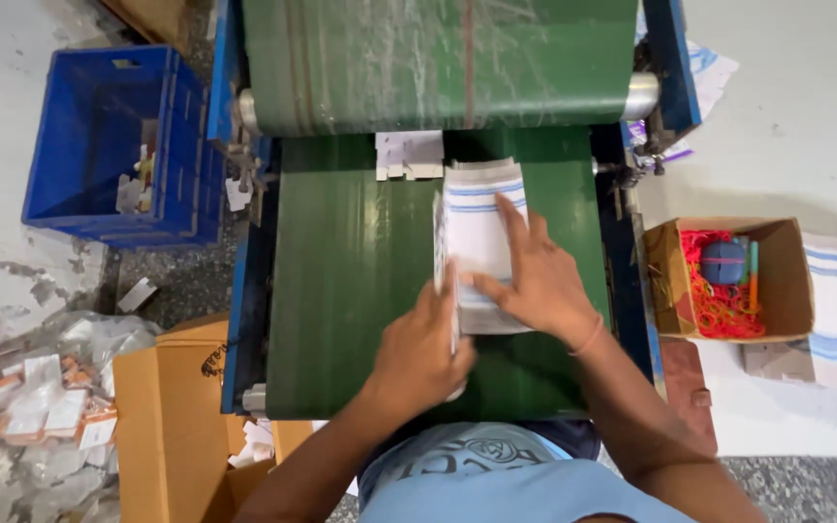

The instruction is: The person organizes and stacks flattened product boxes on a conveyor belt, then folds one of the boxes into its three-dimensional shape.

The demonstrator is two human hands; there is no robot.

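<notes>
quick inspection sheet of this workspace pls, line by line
surface: green conveyor belt, roller above.
job's things: stack of white blue-striped flat cartons; more cartons under roller.
clutter: scraps in blue crate; cardboard box of rubber bands; brown cartons.
hands: left hand against stack's near edge; right hand flat on top.
cables: nothing seen.
surroundings: grey floor, bagged packets at left.
</notes>
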